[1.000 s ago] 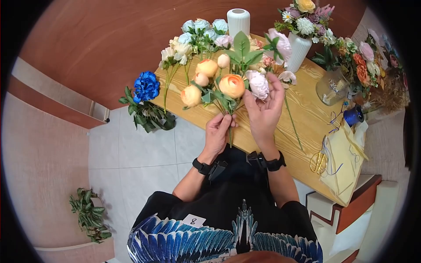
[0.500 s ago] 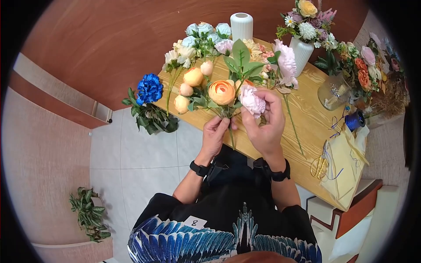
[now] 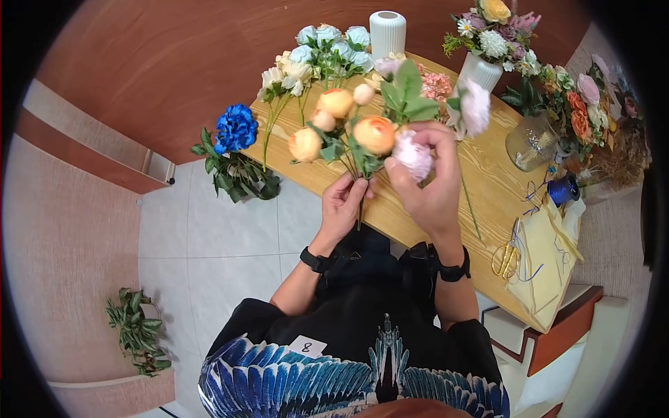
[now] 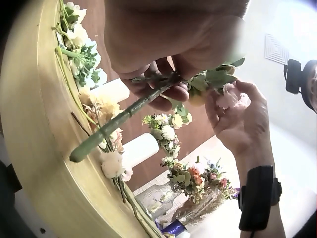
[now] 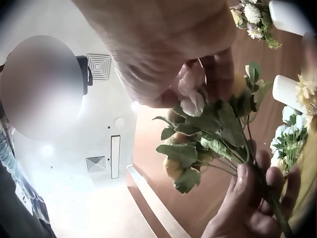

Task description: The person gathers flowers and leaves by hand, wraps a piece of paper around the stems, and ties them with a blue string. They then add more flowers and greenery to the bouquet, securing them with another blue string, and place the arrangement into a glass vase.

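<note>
My left hand (image 3: pixel 340 207) pinches the gathered stems of a bunch of orange flowers (image 3: pixel 374 134) with green leaves, held up over the table's near edge. In the left wrist view a thick green stem (image 4: pixel 111 124) juts down out of that hand. My right hand (image 3: pixel 433 191) holds a pale pink flower head (image 3: pixel 412 159) at the bunch's right side, thumb on one side and curled fingers on the other. A second pink bloom (image 3: pixel 475 108) and broad leaves (image 3: pixel 411 94) rise above it. The right wrist view shows the left fingers (image 5: pixel 242 186) around the stems beneath the leaves.
On the wooden table (image 3: pixel 498 174) lie light blue roses (image 3: pixel 331 52) and cream flowers (image 3: pixel 286 73). White vases (image 3: pixel 387 36), a glass jar (image 3: pixel 529 143), a blue spool (image 3: pixel 562 189), gold-handled scissors (image 3: pixel 506 259) and yellow paper (image 3: pixel 547 244) are there too. Blue flowers (image 3: pixel 237 129) stand at the left.
The bunch swung left, then back right and slightly up. My right hand has moved rightward with the pink flower head, its fingers now more curled over it. My left hand keeps its hold on the stems.
</note>
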A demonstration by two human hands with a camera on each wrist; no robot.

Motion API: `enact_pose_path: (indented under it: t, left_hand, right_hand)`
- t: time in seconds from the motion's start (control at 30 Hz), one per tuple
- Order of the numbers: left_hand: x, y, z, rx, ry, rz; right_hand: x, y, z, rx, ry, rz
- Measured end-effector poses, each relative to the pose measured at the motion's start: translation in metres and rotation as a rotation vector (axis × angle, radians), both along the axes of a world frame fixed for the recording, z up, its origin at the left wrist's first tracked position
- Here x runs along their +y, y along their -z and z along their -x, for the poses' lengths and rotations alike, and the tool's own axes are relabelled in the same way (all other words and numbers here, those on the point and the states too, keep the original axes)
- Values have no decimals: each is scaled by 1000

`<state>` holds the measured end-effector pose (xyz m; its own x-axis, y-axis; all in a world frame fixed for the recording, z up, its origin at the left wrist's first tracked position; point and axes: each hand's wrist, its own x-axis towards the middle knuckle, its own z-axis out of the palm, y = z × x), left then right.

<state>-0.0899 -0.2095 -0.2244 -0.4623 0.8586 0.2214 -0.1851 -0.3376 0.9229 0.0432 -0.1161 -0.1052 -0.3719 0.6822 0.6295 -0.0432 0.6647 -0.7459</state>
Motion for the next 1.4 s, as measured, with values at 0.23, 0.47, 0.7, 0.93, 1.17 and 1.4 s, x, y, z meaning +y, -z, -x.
enact_pose_path:
  t: [0.23,0.47,0.7,0.93,1.17,1.4]
  left_hand:
    - [-7,9,-19,-24,89,3]
    - [-3,7,-23,46,123,6]
    - [-7,3,-20,-131,192,107]
    - [-6,5,-22,-72,122,105]
    - [-3,2,-24,-150,98,126]
    - [-1,14,-21,-160,83,85]
  right_hand:
    - [-5,7,-3,142,-26,205]
    - [-3,9,-12,-32,98,105]
    - [-10,-1,-15,-161,46,225]
    - [-12,4,-10,-110,63,140]
    - [-7,-2,-18,-89,16,231]
    - [-11,7,-19,-105,162,-163]
